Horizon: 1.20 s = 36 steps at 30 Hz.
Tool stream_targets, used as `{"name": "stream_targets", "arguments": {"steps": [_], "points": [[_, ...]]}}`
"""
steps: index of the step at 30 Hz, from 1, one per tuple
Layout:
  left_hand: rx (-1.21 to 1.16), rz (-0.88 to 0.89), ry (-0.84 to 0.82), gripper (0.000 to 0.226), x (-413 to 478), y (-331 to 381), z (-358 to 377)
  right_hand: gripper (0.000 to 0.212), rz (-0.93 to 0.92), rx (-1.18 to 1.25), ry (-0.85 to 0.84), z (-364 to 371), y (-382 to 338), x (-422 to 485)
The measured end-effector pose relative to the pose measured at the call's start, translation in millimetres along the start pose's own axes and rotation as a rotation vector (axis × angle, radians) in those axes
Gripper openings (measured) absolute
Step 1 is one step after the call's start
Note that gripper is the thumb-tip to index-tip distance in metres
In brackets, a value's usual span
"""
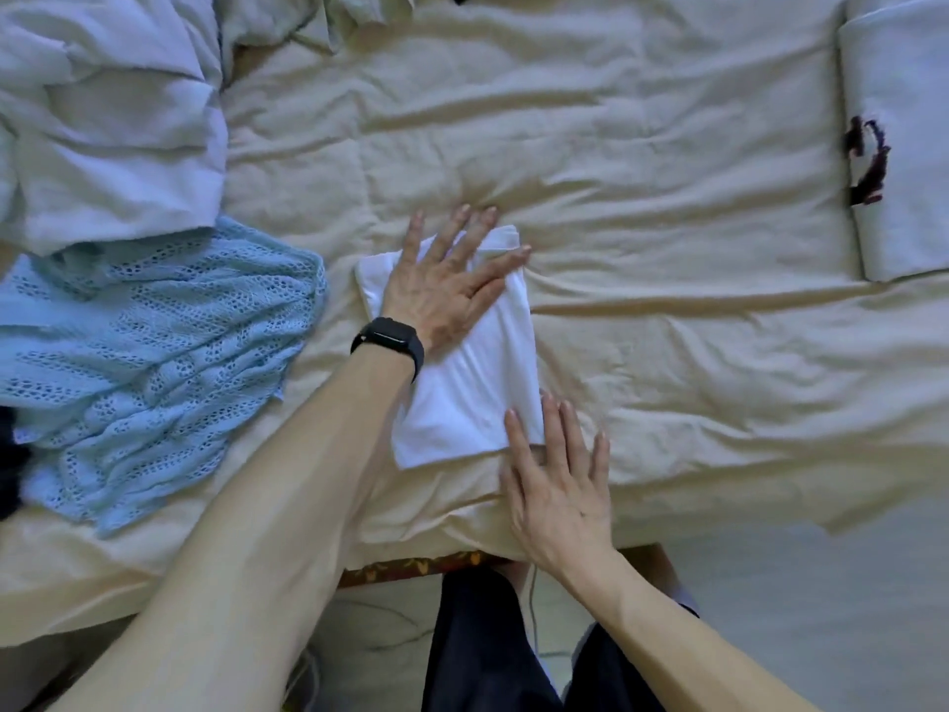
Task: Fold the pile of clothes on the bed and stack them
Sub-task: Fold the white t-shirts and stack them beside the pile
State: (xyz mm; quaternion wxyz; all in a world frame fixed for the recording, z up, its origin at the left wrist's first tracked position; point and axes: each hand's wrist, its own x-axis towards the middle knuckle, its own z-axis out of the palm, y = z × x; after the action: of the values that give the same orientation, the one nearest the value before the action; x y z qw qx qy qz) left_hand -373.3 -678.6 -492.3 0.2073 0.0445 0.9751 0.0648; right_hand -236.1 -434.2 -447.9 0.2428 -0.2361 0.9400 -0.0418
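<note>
We see the cream, wrinkled quilted bed from above. The small folded white cloth rectangle lies flat on it near the front edge, roughly at the centre of the view.

The left hand rests palm-down on the far half of this rectangle. Its fingers are straight and spread and grip nothing, and the fingertips reach past the far edge onto the bed cover. A black wristband sits on the left wrist. The left forearm covers the near left edge of the rectangle, so we cannot see that side.

The right hand lies flat with its fingers extended and apart, holding nothing. Its fingertips touch the near right corner of the rectangle, and the palm rests on the bed cover.

At the left lies a light blue open-knit garment, unfolded. Beyond it is a crumpled pale blue-white heap of fabric; we cannot tell how many items it contains. A dark item is cut off by the left border and cannot be identified.

At the right border lies a folded white garment with a dark red print, partly out of view; the print is unreadable. The person's dark trousers show below the bed edge.
</note>
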Motion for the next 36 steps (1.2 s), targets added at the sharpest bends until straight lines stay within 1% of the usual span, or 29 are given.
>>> {"name": "stream_targets", "arguments": {"steps": [2, 3, 5, 6, 7, 9, 10, 11, 12, 13, 15, 17, 18, 20, 21, 23, 25, 27, 29, 33, 36], "points": [[-0.077, -0.054, 0.05, 0.053, -6.6, 3.8, -8.9, 0.061, 0.055, 0.122, 0.003, -8.0, -1.3, -6.3], [-0.153, -0.12, 0.079, 0.056, -9.5, 2.4, -15.6, 0.059, 0.133, 0.257, 0.023, -15.3, -3.8, -4.6], [-0.315, -0.272, 0.071, 0.06, -11.3, -7.6, -29.7, 0.055, 0.408, 0.704, -0.021, -33.9, -10.2, 5.6], [-0.403, -0.335, 0.034, 0.06, -10.0, -14.2, -35.9, 0.053, 0.549, 0.92, -0.073, -41.1, -11.8, 13.0], [-0.5, -0.382, -0.017, 0.059, -7.2, -20.4, -42.8, 0.05, 0.648, 1.078, -0.135, -45.1, -11.4, 21.2], [-0.657, -0.439, -0.161, 0.05, 1.4, -29.4, -60.6, 0.036, 0.737, 1.252, -0.239, -45.5, -8.6, 35.1], [-0.689, -0.446, -0.246, 0.042, 6.6, -32.0, -69.1, 0.026, 0.769, 1.296, -0.279, -45.2, -8.4, 41.1], [-0.704, -0.443, -0.328, 0.034, 11.6, -32.9, -76.7, 0.019, 0.799, 1.318, -0.305, -46.7, -8.5, 45.4], [-0.72, -0.441, -0.388, 0.029, 15.4, -32.3, -83.6, 0.017, 0.808, 1.33, -0.317, -48.0, -8.4, 47.4], [-0.741, -0.44, -0.421, 0.029, 17.9, -30.6, -89.8, 0.018, 0.803, 1.353, -0.317, -50.2, -7.7, 47.3], [-0.83, -0.448, -0.414, 0.034, 18.4, -27.0, -99.3, 0.024, 0.764, 1.42, -0.257, -59.5, -1.7, 42.4], [-1.001, -0.452, -0.374, 0.04, 12.6, -24.2, -106.4, 0.024, 0.719, 1.43, -0.108, -72.7, 14.3, 34.3], [-1.105, -0.439, -0.359, 0.042, 8.8, -22.0, -109.7, 0.021, 0.713, 1.455, 0.009, -80.8, 26.1, 30.3], [-1.307, -0.399, -0.308, 0.039, 2.8, -12.4, -118.1, 0.015, 0.733, 1.587, 0.253, -99.7, 56.2, 25.9], [-1.389, -0.388, -0.278, 0.036, 1.5, -3.9, -123.8, 0.015, 0.735, 1.633, 0.333, -110.7, 72.2, 25.6], [-1.502, -0.379, -0.233, 0.034, 5.4, 18.3, -136.2, 0.016, 0.68, 1.653, 0.386, -133.9, 100.0, 29.6], [-1.522, -0.365, -0.207, 0.034, 15.5, 46.1, -149.9, 0.014, 0.645, 1.583, 0.413, -151.7, 123.1, 35.5], [-1.515, -0.355, -0.19, 0.031, 31.7, 74.8, -163.5, 0.012, 0.667, 1.462, 0.498, -166.9, 146.2, 43.8], [-1.513, -0.339, -0.162, 0.031, 54.0, 101.0, -175.5, 0.01, 0.701, 1.39, 0.579, -179.7, 172.6, 53.3], [-1.429, -0.315, -0.119, 0.041, 114.5, 152.3, -197.2, 0.011, 0.753, 1.401, 0.67, -197.5, 227.4, 67.4], [-1.357, -0.285, -0.135, 0.036, 167.3, 190.0, -215.6, 0.009, 0.845, 1.476, 0.681, -200.9, 264.2, 73.9]]}}
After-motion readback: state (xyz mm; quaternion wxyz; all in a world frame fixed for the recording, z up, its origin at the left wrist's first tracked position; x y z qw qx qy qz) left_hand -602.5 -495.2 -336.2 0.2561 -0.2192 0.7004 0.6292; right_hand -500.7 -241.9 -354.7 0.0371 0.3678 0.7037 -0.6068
